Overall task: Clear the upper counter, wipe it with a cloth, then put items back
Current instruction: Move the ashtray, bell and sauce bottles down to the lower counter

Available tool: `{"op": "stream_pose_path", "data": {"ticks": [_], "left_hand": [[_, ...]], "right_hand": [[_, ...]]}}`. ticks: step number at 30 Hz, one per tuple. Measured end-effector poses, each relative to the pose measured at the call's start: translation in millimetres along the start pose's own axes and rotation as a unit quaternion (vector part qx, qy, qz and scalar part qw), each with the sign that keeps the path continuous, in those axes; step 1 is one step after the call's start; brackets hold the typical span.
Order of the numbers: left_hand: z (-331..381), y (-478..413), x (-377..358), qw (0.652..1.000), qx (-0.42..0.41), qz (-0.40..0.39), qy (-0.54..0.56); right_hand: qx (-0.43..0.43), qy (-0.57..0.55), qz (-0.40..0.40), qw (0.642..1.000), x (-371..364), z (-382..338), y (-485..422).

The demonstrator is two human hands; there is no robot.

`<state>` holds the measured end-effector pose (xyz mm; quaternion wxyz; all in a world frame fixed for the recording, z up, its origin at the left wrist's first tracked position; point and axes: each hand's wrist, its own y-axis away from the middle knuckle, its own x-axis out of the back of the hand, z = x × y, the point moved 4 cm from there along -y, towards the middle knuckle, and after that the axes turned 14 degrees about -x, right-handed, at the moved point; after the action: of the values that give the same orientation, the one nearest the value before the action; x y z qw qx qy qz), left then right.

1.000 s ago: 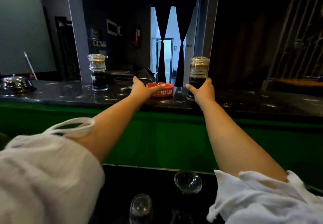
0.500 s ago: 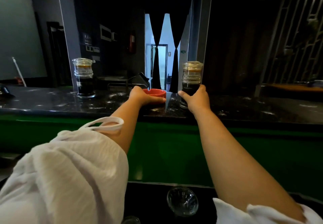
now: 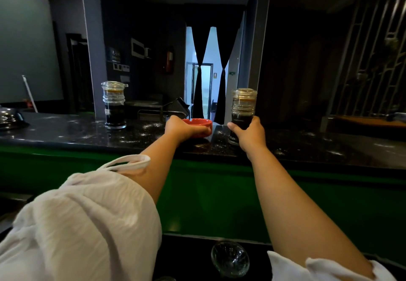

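Left hand (image 3: 180, 128): we see it curled round the near side of the red ashtray (image 3: 198, 122), thumb along its wall.
Right hand (image 3: 250, 137): fingers wrapped round the lower part of a glass jar (image 3: 243, 105).
Ashtray: round, low, on the black speckled upper counter (image 3: 66, 131); we cannot tell whether it is lifted.
Held jar: ribbed clear glass, dark liquid below, amber band under the lid; upright, long axis vertical, just right of the ashtray.
Second jar (image 3: 113, 105): same kind, upright, well to the left.
Below: green front panel (image 3: 208, 204); a clear glass (image 3: 230, 258).
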<state>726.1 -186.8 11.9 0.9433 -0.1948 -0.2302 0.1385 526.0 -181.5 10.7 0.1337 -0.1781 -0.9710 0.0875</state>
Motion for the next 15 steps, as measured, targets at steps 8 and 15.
{"op": "stream_pose_path", "data": {"ticks": [8, 15], "left_hand": [[21, 57, 49, 0.999, -0.032, 0.011, 0.009], [25, 157, 107, 1.0, -0.014, 0.01, -0.002]], "right_hand": [[0.031, -0.043, -0.075, 0.996, 14, -15, 28], [0.037, -0.096, -0.14, 0.985, 20, -26, 111]]}}
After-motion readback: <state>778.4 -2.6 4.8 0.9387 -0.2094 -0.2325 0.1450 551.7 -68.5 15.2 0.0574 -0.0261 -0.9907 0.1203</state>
